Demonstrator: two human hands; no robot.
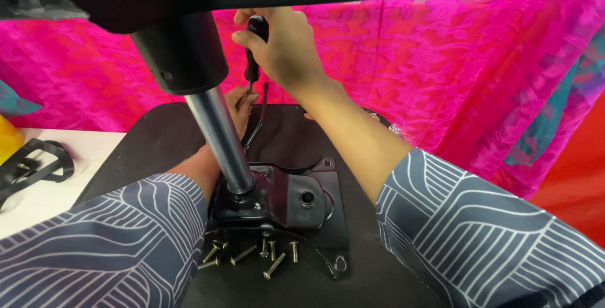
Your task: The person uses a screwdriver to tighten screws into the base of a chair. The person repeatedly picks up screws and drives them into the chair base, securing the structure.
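Note:
My right hand (283, 46) grips the black handle of a screwdriver (253, 56), tip pointing down toward the far edge of a black metal mounting plate (315, 194). My left hand (238, 108) reaches behind the chrome gas-lift column (220, 141), fingertips right at the screwdriver's tip and next to a thin black lever (257, 119). The column rises from the plate, which lies on the upturned black seat underside (145, 144). Several loose bolts (265, 254) lie on the seat near me.
A black plastic column cover (183, 50) and the chair base overhead block the upper view. A pink patterned cloth (454, 75) hangs behind. At the left, a black plastic part (34, 163) rests on a white surface (57, 188).

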